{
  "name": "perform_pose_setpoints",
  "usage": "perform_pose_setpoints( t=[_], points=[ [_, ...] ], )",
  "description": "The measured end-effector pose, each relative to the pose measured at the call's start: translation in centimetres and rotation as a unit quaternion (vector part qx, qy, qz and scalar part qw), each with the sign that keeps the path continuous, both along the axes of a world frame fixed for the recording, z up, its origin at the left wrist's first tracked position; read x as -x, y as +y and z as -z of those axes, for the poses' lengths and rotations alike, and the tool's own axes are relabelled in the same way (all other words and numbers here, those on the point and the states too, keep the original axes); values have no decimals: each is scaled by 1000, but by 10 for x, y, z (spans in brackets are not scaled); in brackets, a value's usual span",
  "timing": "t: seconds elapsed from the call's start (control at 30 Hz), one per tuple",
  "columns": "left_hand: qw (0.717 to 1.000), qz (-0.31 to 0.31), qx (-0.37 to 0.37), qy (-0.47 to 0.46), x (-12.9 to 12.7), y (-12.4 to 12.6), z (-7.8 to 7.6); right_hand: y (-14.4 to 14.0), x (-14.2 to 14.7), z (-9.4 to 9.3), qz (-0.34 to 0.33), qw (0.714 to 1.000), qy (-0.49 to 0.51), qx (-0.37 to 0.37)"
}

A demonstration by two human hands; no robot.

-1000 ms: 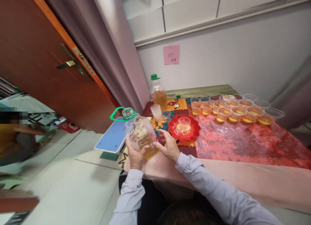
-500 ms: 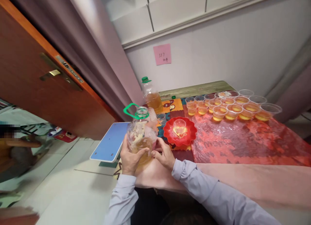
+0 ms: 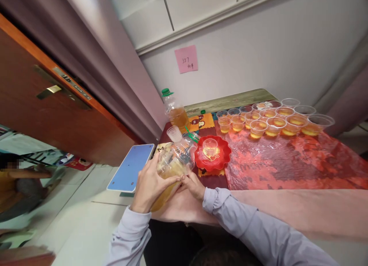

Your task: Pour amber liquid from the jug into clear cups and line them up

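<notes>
Both hands hold a large clear jug (image 3: pixel 175 162) of amber liquid with a green handle ring. My left hand (image 3: pixel 149 183) grips its base and side; my right hand (image 3: pixel 192 184) supports it from below on the right. The jug is tilted to the right, its open mouth near a clear plastic cup (image 3: pixel 210 145) standing on a red scalloped plate (image 3: pixel 213 158). An empty clear cup (image 3: pixel 174 133) stands just behind the jug.
Several clear cups with amber liquid (image 3: pixel 267 122) stand in rows at the table's far side on a red plastic cover (image 3: pixel 287 162). A green-capped bottle (image 3: pixel 176 112) stands at the back left. A blue stool (image 3: pixel 130 167), a wooden door (image 3: pixel 51 105) and a seated person (image 3: pixel 17 185) are left.
The jug went from upright to tilted right, its mouth lowering toward the cup on the red plate. My left hand shifted up along its side.
</notes>
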State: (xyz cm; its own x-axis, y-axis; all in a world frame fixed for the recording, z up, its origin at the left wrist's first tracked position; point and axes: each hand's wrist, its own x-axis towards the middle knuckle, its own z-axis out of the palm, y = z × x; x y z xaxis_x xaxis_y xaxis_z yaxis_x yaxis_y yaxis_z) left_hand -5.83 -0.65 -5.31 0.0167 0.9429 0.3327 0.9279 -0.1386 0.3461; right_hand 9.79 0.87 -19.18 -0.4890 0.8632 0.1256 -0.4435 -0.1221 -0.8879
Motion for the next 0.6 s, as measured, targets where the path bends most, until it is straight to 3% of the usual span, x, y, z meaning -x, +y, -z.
perform_pose_setpoints(
  t=[0.27, 0.6],
  points=[
    [994, 8, 9, 109, -11, 6, -15, -8, 6, -2, -46, 992, 100, 55],
    [990, 16, 39, 134, -18, 11, -28, -11, 10, -3, -79, 980, 152, 98]
  ],
)
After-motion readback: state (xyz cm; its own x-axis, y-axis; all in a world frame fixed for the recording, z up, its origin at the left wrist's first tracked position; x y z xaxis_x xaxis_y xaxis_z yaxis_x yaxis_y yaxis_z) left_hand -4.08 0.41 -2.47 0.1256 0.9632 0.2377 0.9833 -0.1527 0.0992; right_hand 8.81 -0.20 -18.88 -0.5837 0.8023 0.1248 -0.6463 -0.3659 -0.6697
